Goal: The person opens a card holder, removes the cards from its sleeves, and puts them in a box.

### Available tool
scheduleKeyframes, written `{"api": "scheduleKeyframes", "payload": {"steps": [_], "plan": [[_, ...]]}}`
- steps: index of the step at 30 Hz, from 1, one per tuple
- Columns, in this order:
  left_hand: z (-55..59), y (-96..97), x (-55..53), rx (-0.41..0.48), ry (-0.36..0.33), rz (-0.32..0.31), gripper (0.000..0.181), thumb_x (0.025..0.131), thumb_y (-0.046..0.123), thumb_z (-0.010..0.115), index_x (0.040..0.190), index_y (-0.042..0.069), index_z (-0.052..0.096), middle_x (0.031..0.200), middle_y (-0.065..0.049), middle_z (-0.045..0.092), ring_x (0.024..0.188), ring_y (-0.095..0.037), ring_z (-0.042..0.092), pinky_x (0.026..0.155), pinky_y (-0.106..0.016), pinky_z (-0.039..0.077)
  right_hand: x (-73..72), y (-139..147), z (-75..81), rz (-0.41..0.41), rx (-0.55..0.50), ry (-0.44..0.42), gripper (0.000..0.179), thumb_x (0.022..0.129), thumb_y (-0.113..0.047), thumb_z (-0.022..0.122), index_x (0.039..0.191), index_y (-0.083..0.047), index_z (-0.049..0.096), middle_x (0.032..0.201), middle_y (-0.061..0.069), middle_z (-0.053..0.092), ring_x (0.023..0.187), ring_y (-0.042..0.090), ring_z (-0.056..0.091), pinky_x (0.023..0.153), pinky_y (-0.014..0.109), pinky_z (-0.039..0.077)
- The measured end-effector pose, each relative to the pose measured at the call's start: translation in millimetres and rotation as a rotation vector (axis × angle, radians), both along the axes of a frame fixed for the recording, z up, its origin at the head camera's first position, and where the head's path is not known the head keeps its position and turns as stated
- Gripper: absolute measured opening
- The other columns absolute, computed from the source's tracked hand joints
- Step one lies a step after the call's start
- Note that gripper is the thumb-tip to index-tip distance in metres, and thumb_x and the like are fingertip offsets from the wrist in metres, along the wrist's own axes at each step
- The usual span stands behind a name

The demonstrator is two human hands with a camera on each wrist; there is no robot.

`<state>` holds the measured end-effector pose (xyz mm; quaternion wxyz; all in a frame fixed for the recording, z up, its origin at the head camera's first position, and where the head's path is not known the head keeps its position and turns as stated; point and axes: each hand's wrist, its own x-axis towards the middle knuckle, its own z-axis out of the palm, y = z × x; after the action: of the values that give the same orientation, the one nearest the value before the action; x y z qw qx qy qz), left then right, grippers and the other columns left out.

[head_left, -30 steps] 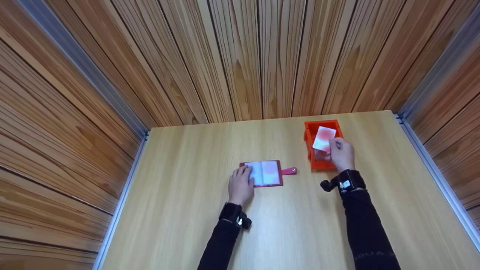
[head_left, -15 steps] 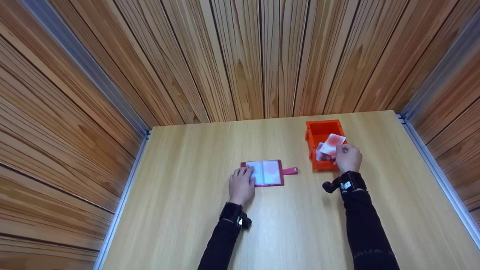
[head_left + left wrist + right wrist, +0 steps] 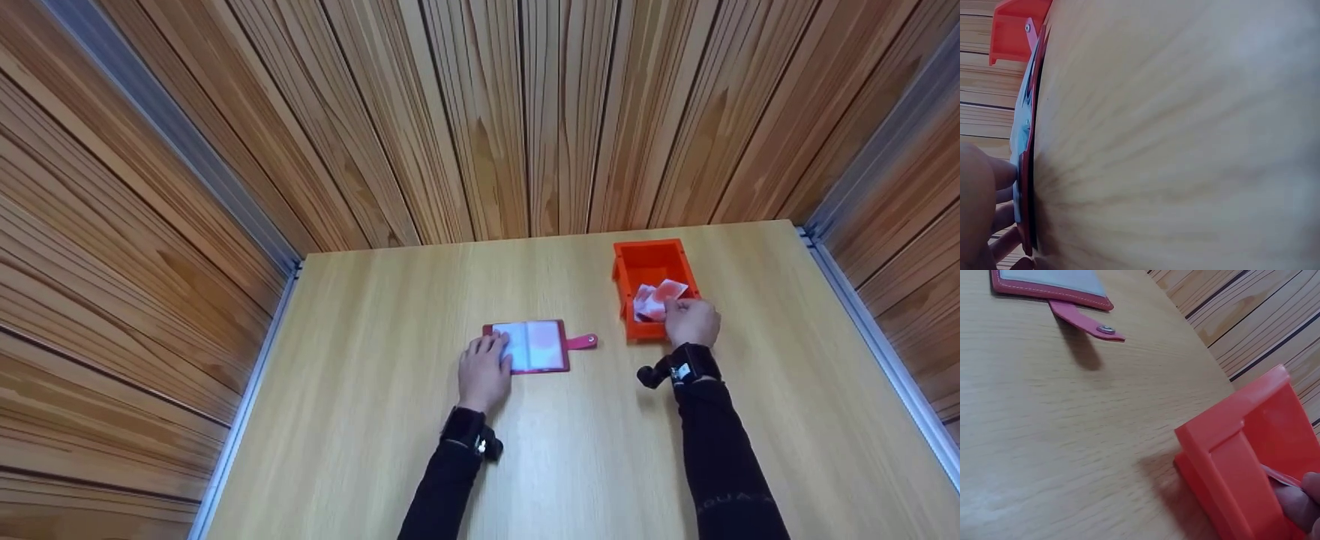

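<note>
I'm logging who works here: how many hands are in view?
2: the left hand rests on the left page of the open holder; the right hand pinches a card at the bin.

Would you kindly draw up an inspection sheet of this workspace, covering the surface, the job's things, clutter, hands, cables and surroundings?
Surface: light wood-grain table.
Job's things: red card holder lying open, its strap unfastened and pointing right; orange tray beyond the strap to the right, with pink-and-white cards at its near end, count unclear.
Clutter: nothing seen.
Left hand: fingers resting on the holder's left page.
Right hand: pinching a card at the tray.
Cables: nothing seen.
Surroundings: wood-plank walls behind and at both sides; metal rails along the table's side edges.
</note>
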<state>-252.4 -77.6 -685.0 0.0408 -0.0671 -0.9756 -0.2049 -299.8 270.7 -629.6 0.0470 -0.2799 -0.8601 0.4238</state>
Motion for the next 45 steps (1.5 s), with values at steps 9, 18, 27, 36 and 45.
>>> {"api": "scheduleKeyframes", "payload": {"steps": [9,18,27,36,45], "plan": [[-0.8,-0.5,2.0,0.014,-0.04,0.007,0.045,0.107,0.031,0.054,0.149,0.017,0.057,0.154,-0.005,0.055,0.143,-0.03,0.046,0.117,-0.049,0.037,-5.1,-3.1,1.2,-0.022,0.037,-0.11,0.04,0.103,-0.031,0.059,0.116,0.003,0.076,0.114,0.024,0.075,0.104,0.039,0.066,0.095,0.049,0.051],[-0.2,-2.2,1.7,-0.01,-0.016,-0.008,0.044,0.107,0.031,0.053,0.148,0.018,0.058,0.154,-0.004,0.056,0.142,-0.029,0.048,0.116,-0.05,0.039,-9.7,-13.8,-1.5,-0.065,0.148,-0.152,0.035,0.1,-0.023,0.062,0.113,0.009,0.071,0.116,0.029,0.072,0.107,0.045,0.067,0.102,0.053,0.052],[-0.7,-2.1,2.2,-0.004,-0.033,-0.003,0.045,0.107,0.033,0.052,0.15,0.019,0.056,0.156,-0.004,0.054,0.144,-0.029,0.046,0.117,-0.05,0.038,-13.5,-17.6,-5.2,0.0,0.328,-0.147,0.031,0.095,-0.013,0.057,0.109,0.012,0.069,0.111,0.034,0.071,0.104,0.049,0.068,0.092,0.055,0.055],[-1.3,-0.5,1.0,0.004,-0.049,-0.011,0.045,0.108,0.033,0.052,0.15,0.02,0.056,0.156,-0.003,0.054,0.145,-0.029,0.046,0.118,-0.05,0.037,-15.1,-15.5,-6.0,0.019,0.339,-0.195,0.031,0.097,-0.013,0.056,0.112,0.012,0.068,0.112,0.033,0.071,0.103,0.046,0.068,0.091,0.053,0.056],[0.2,-1.9,1.2,0.005,-0.037,-0.009,0.044,0.108,0.032,0.053,0.149,0.018,0.057,0.155,-0.004,0.055,0.144,-0.029,0.047,0.118,-0.05,0.038,-14.1,-16.2,-4.5,0.019,0.325,-0.174,0.028,0.097,-0.011,0.055,0.108,0.01,0.068,0.108,0.031,0.072,0.1,0.046,0.068,0.089,0.052,0.055]]}}
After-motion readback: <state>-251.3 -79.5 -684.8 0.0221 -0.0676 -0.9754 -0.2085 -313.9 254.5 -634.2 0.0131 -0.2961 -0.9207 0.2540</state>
